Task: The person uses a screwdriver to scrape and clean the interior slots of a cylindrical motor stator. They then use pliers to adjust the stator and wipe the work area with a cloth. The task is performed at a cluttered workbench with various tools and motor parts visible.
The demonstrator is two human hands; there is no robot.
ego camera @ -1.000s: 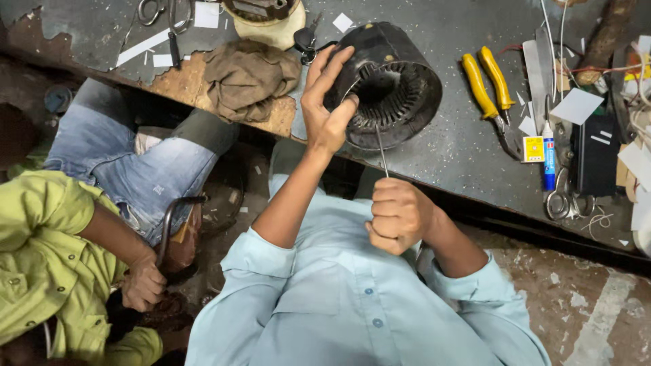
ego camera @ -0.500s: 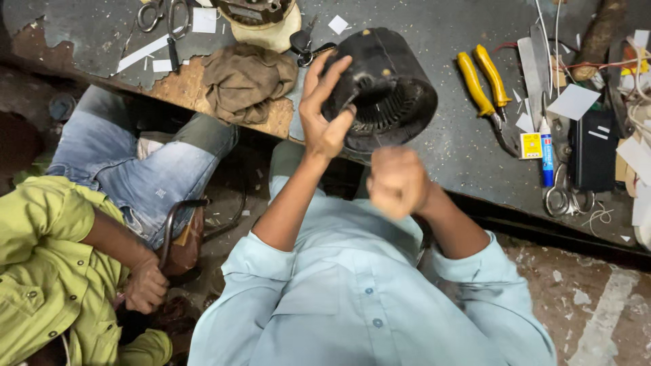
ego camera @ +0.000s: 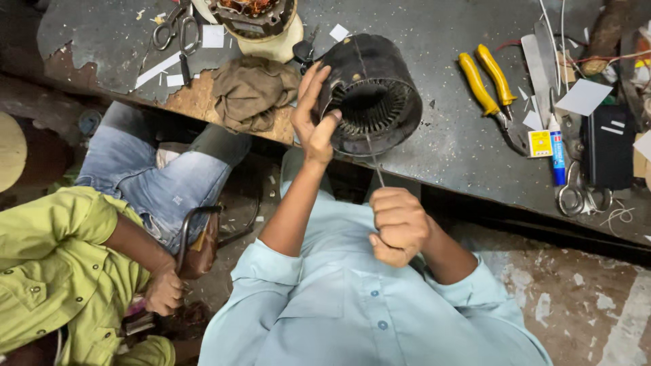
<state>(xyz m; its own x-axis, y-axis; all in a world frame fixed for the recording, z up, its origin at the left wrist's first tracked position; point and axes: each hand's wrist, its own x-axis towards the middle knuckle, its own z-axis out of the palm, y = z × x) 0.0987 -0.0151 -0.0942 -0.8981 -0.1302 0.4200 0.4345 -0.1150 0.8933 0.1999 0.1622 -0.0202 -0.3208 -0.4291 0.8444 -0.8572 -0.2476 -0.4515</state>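
A black, round motor stator (ego camera: 373, 95) lies on its side at the near edge of the dark workbench (ego camera: 447, 156), its slotted bore facing me. My left hand (ego camera: 313, 112) grips its near left rim, thumb on the front face. My right hand (ego camera: 399, 224) is a closed fist below the bench edge, holding a thin metal rod (ego camera: 375, 163) whose far end reaches into the lower slots of the stator.
Yellow-handled pliers (ego camera: 488, 85), a blue tube (ego camera: 557, 150), scissors (ego camera: 173, 30), paper scraps, a brown rag (ego camera: 254, 91) and a second stator (ego camera: 254, 17) lie on the bench. A seated person in a yellow-green shirt (ego camera: 61, 271) and jeans is at my left.
My right fist rose toward the stator half a second ago and has dropped back down, drawing the rod outward. My left hand stays on the rim.
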